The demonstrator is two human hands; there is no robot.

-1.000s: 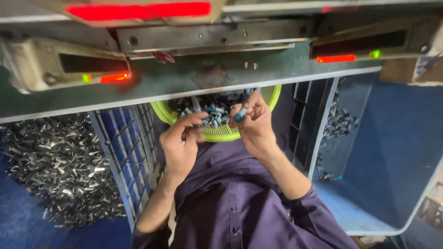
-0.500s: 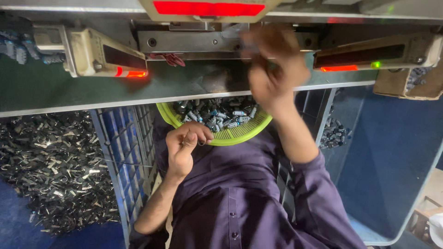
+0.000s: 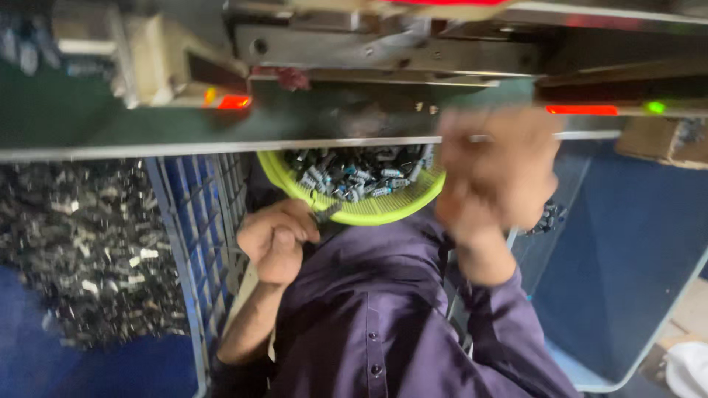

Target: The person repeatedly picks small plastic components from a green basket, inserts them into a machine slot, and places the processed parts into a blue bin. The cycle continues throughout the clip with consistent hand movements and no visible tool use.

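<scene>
Yellow basket (image 3: 369,214) of small parts | left hand (image 3: 276,239) grip clenched beside rim | right hand (image 3: 494,177) blurred, grip unclear

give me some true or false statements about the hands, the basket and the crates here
1. The basket is yellow-green and holds small metal parts. True.
2. The left hand is raised in front of the machine. False: it is a loose fist below the basket rim, above the purple shirt.
3. The right hand is blurred, raised near the machine's front edge. True.
4. The blue crate at left is empty. False: a pile of small metal pieces lies beside its mesh wall.
5. The light at upper right is green. True.
</scene>
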